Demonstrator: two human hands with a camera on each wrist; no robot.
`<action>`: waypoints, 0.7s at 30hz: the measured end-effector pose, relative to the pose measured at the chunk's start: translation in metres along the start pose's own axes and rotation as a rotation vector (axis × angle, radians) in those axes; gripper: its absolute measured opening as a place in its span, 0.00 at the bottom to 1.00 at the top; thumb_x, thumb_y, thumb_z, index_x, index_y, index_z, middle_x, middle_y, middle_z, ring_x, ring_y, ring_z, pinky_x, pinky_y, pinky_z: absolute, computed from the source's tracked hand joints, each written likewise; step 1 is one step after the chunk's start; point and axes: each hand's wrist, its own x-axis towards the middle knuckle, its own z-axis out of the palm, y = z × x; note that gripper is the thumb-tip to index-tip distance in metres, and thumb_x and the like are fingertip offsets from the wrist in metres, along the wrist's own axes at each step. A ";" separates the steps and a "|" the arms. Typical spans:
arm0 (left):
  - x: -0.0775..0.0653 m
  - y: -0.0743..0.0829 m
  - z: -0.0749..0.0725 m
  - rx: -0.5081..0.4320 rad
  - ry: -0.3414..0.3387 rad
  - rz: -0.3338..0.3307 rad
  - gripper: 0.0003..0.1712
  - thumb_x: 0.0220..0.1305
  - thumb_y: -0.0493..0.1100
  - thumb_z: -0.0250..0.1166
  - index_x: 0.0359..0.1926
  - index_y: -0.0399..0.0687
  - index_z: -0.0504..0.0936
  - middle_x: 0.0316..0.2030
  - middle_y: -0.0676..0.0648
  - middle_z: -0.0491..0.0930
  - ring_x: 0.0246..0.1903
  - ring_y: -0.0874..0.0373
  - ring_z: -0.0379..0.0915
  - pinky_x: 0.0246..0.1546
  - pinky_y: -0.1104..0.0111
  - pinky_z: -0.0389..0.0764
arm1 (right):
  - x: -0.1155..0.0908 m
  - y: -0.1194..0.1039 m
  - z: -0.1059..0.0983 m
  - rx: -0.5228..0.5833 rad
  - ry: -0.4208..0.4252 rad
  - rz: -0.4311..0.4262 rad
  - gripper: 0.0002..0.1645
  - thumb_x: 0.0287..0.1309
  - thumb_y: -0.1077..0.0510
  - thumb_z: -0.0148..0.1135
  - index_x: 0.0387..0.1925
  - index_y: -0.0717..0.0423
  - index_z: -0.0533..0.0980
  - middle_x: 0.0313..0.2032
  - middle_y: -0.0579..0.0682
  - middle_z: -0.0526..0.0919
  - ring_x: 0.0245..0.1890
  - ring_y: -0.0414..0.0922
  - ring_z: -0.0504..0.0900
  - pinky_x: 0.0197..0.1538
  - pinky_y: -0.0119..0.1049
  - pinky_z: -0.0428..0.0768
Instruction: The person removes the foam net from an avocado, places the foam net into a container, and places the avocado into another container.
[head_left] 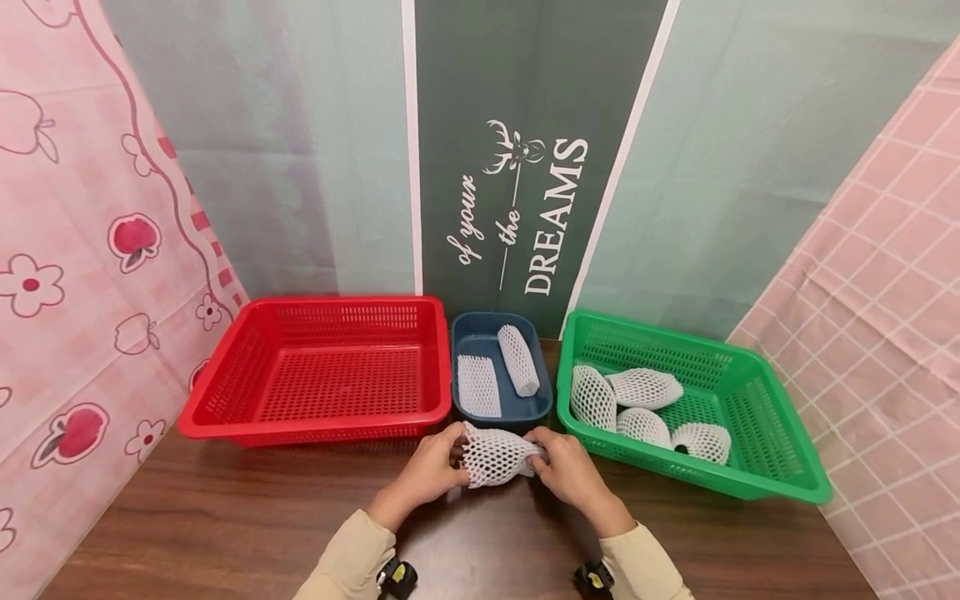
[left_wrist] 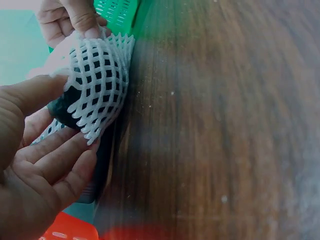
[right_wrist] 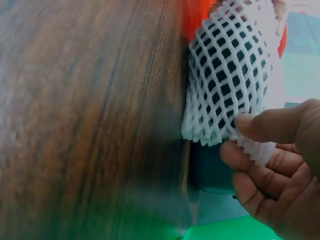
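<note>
A white foam fruit net is stretched between both hands at the front of the table. A dark green, rounded fruit sits inside it, showing at the open end near the left fingers and through the mesh. My left hand holds that open end, thumb on the net's edge and fingers under the fruit. At the other end, my right hand pinches the gathered mesh between thumb and forefinger, as the right wrist view shows. Most of the fruit is hidden by the netting.
A blue tray behind the hands holds a flat foam net and a rolled one. On the left stands a red basket. To the right, a green basket contains several net-wrapped pieces. Patterned cloths hang around the table.
</note>
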 end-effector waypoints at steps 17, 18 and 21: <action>-0.001 -0.002 -0.001 0.041 -0.008 0.032 0.18 0.36 0.25 0.66 0.31 0.44 0.74 0.30 0.48 0.79 0.29 0.59 0.77 0.26 0.71 0.76 | -0.002 -0.003 -0.001 0.009 -0.005 0.009 0.14 0.42 0.70 0.69 0.32 0.54 0.78 0.30 0.46 0.81 0.27 0.39 0.76 0.29 0.35 0.74; -0.001 -0.002 -0.002 0.033 -0.010 0.034 0.18 0.36 0.26 0.66 0.31 0.44 0.74 0.30 0.49 0.79 0.29 0.59 0.76 0.25 0.72 0.76 | -0.002 -0.003 -0.002 0.008 -0.009 0.005 0.14 0.42 0.70 0.68 0.32 0.54 0.78 0.30 0.46 0.81 0.26 0.39 0.75 0.29 0.34 0.74; -0.002 -0.002 -0.004 0.011 -0.019 0.046 0.18 0.37 0.27 0.67 0.32 0.44 0.75 0.28 0.50 0.78 0.28 0.60 0.76 0.26 0.71 0.77 | -0.003 -0.003 -0.004 0.018 -0.023 0.011 0.14 0.42 0.70 0.68 0.32 0.54 0.78 0.29 0.45 0.81 0.26 0.38 0.75 0.28 0.33 0.73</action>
